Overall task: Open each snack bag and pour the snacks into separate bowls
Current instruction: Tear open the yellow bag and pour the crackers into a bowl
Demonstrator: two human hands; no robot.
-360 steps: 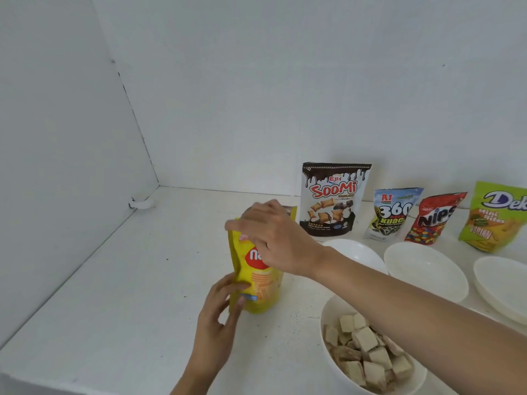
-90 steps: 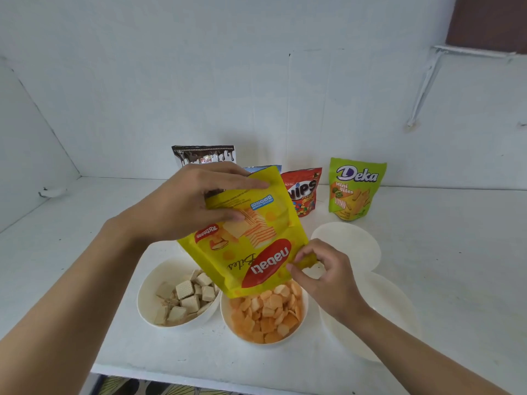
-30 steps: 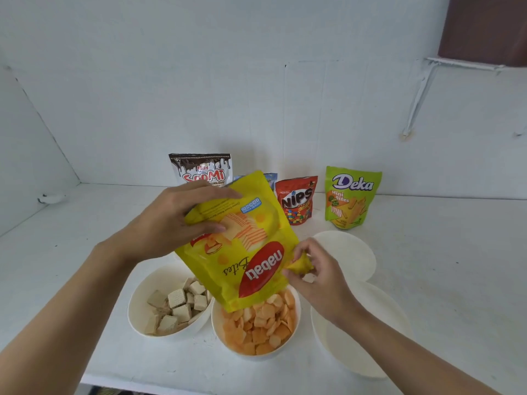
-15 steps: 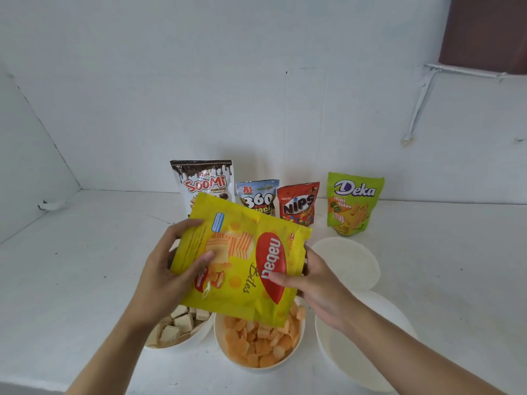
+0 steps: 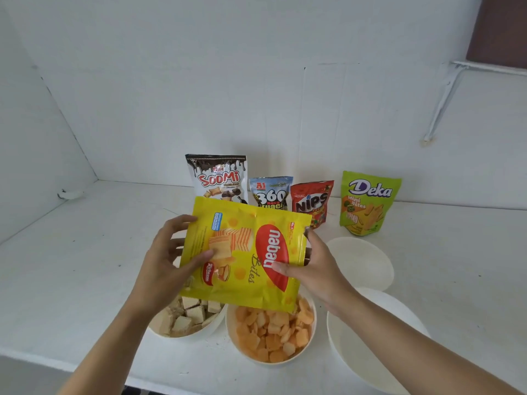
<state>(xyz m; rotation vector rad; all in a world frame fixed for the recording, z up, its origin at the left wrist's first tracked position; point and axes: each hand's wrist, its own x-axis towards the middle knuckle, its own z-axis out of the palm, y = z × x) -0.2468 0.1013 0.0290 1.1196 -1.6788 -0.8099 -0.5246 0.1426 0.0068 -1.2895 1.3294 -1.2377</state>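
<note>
Centre of frame: a yellow Nabati bag (image 5: pixel 245 252) is being held off the white counter (image 5: pixel 85 266), turned sideways so its lettering is running vertically.

The left hand (image 5: pixel 168 260) is grasping the bag's left edge, thumb lying across the front and fingers curling behind. The right hand (image 5: pixel 316 269) is grasping the right edge, thumb pressing on the red logo.

The bag's lower edge is hanging over two bowls at lower centre: a bowl of pale wafer cubes (image 5: pixel 211 332) on the left and a bowl of orange snacks (image 5: pixel 231 330) beside it.

Two empty white bowls are sitting at right, one (image 5: pixel 365 337) lower and one (image 5: pixel 362 263) above it.

Along the wall, four bags are standing upright: Soomi (image 5: pixel 218 178), 360 (image 5: pixel 271 192), Nips (image 5: pixel 312 199) and Deka (image 5: pixel 368 203).
</note>
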